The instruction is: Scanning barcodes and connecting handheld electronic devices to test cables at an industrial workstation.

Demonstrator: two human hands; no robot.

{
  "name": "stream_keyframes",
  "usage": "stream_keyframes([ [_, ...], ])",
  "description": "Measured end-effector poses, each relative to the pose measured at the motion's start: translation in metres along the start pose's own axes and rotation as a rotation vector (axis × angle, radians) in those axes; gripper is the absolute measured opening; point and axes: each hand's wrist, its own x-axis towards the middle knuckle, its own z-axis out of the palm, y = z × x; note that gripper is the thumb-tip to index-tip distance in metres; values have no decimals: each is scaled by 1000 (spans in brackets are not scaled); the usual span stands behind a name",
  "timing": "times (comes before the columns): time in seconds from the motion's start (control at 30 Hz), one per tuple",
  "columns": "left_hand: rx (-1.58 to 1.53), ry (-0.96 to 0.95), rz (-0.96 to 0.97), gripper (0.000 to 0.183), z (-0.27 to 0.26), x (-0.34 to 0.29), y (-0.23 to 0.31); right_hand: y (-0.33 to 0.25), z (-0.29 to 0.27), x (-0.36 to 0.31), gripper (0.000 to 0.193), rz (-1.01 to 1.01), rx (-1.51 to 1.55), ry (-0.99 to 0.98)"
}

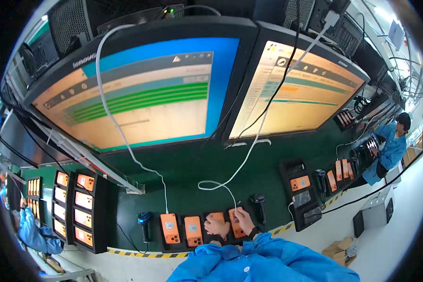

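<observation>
Four orange smartphones lie back up in a black tray [176, 246] in front of me. My left hand [217, 227] is closed round the third smartphone [216, 216] from the left, covering most of it. Over the rightmost smartphone [235, 228], my right hand [245, 222] has its fingers pinched at the phone's top end, where a white cable [231, 192] comes in; the plug itself is hidden. Another white cable [165, 197] runs to the leftmost smartphone [170, 229]. Beside it lies the second smartphone [192, 231], with a pale label on its back.
Barcode scanners [145, 228] [258, 207] flank the tray on the green bench. Two monitors [145, 94] [298, 89] stand behind, cables hanging across them. Racks of orange phones [98, 211] are at left; another black tray [293, 199] is at right. Co-workers in blue [392, 145] [35, 232] work at both sides.
</observation>
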Motion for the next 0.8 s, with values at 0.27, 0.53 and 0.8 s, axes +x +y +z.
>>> stream_keyframes([
  [0.27, -553, -215, 593, 31, -26, 39, -51, -24, 18, 5, 21, -200, -290, -163],
  [0.53, -521, -261, 631, 23, -47, 4, -58, -43, 33, -13, 19, -148, -536, -320],
  [0.8, -444, -277, 594, 24, -63, -13, -57, -52, 32, -22, 17, -410, -881, -456],
])
